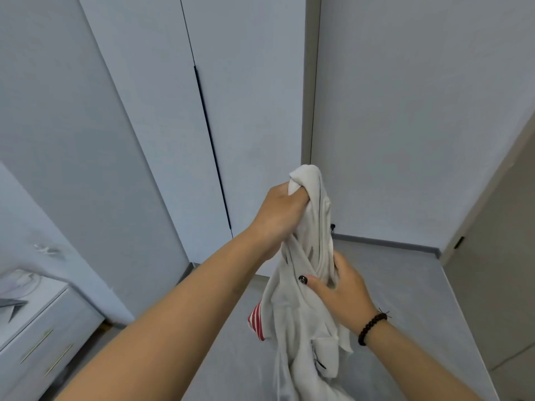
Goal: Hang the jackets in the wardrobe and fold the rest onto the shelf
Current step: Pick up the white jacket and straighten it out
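Both hands clutch a white garment point(301, 308) in the air above the grey floor point(405, 299): the left hand point(279, 218) fists its top, the right hand point(338, 285) grips it lower. Closed pale wardrobe doors point(162, 111) stand ahead. A white drawer unit point(43, 328) sits at the lower left.

The white garment point(301, 299) in the middle of the frame is soft, matt cloth, crumpled into folds, with a red and white striped cloth bit point(257, 322) at its left edge. The wardrobe doors point(139, 111) in the upper left look smooth and matt. The bracelet point(372, 328) at lower right is made of dark, shiny beads.
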Tool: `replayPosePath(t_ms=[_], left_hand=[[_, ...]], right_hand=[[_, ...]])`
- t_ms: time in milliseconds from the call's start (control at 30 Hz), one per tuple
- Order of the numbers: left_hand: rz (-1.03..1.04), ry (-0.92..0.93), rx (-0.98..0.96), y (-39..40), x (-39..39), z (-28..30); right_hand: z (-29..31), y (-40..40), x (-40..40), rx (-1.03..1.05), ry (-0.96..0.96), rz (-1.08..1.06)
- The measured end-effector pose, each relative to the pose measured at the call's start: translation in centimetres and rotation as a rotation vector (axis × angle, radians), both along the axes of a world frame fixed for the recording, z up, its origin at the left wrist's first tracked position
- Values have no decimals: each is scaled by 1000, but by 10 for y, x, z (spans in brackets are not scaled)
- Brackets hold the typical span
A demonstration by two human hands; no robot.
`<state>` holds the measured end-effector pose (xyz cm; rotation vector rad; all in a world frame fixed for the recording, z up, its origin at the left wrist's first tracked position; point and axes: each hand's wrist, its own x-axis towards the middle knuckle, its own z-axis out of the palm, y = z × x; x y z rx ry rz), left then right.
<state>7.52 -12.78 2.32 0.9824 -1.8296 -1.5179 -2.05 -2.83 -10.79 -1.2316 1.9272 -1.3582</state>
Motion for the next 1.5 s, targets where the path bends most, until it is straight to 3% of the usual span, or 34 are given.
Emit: replayPosePath(t_ms=[100, 200, 400, 500, 667, 767, 933, 1067, 1200, 1400, 1500], left_hand=[[81, 31, 24, -18, 19, -3], [204, 70, 56, -43, 49, -8], [367, 104, 96, -99, 128, -17], [436, 101, 23, -125, 167, -26], [646, 175, -48, -167, 218, -62], [705, 86, -57, -191, 239, -87], [738, -13, -166, -192, 256, -113], [481, 150, -145, -175, 255, -133], [270, -7, -128, -190, 244, -145], [389, -110, -134, -279, 224, -144], [420, -36, -130, -322, 211, -113]], right_hand=[[7, -12, -6, 109, -56, 174], [20, -33, -10, 64, -163, 147], [67, -87, 7, 28, 180, 49], [77, -119, 25, 16, 243, 10], [83, -178, 86, -58, 0, -51], [95, -213, 129, -110, -131, -33], [108, -274, 182, -67, -259, 4], [115, -321, 207, -20, -340, 23], [129, -361, 217, -45, -423, 58], [139, -414, 195, -85, -456, 134], [136, -436, 164, -85, -507, 200]])
